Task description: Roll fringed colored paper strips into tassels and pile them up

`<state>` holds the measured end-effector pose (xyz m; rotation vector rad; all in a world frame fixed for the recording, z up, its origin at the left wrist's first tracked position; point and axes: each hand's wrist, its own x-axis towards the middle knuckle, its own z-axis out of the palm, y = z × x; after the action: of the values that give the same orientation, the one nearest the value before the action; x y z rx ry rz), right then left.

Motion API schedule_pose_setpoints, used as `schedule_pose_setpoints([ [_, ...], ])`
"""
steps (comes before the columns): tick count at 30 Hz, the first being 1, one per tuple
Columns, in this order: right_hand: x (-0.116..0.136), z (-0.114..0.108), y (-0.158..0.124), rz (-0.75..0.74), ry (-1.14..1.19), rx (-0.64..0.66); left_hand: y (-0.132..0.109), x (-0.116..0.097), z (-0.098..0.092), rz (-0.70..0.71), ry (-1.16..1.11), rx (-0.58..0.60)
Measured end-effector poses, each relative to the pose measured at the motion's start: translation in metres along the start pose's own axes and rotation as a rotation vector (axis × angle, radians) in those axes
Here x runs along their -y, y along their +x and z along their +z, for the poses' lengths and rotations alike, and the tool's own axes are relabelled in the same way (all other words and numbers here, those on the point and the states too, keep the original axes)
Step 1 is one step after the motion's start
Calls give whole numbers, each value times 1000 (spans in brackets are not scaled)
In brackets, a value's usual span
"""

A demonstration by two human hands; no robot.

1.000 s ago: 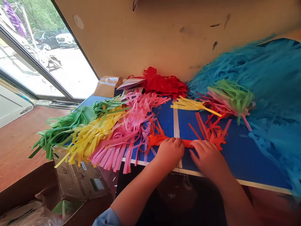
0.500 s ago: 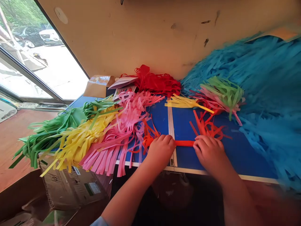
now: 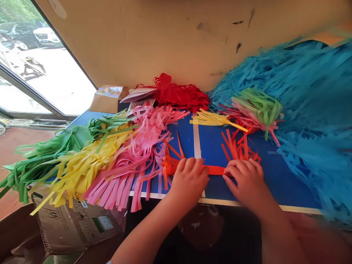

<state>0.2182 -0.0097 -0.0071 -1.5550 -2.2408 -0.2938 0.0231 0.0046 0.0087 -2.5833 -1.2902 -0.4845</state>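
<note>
An orange paper tassel lies across the blue tabletop before me, fringed at both ends with a flat, narrow middle band. My left hand is closed over the band near its left fringe, fingers bent and the thumb hidden. Thumb and fingers of my right hand pinch the band's other end, just in front of the right fringe. The short band between the hands looks stretched straight. Beyond them lie a yellow tassel and a green tassel on top of pink and red ones.
Green, yellow and pink fringe piles hang over the table's front left edge. A red pile sits by the wall, beside a brown envelope. Blue fringe heaps up at right. Below stands a cardboard box.
The view has shifted slightly to the right. Between my hands the orange band now looks flatter and wider, and its left fringe shows more beside my left hand.
</note>
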Motion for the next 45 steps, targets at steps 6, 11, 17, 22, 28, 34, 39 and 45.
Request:
schedule_pose_setpoints([
  [6, 17, 3, 8, -40, -12, -26, 18, -4, 7, 121, -39, 185],
  [11, 12, 10, 11, 13, 28, -31, 17, 1, 6, 53, -46, 278],
  [17, -1, 11, 6, 167, 44, 17, 13, 8, 9, -61, -65, 230],
  [22, 0, 14, 10, 296, 63, 91, 14, 8, 8, -139, -106, 249],
  [28, 2, 13, 19, 408, 106, 199, 14, 9, 7, -265, -40, 279],
  [34, 5, 11, 22, 456, 100, 248, 21, 9, 9, -316, -12, 325],
  [39, 9, 9, 26, 483, 51, 302, 24, 7, 10, -289, 16, 354],
  [45, 17, 8, 28, 520, -156, 192, 18, 4, 8, -274, 77, 308],
])
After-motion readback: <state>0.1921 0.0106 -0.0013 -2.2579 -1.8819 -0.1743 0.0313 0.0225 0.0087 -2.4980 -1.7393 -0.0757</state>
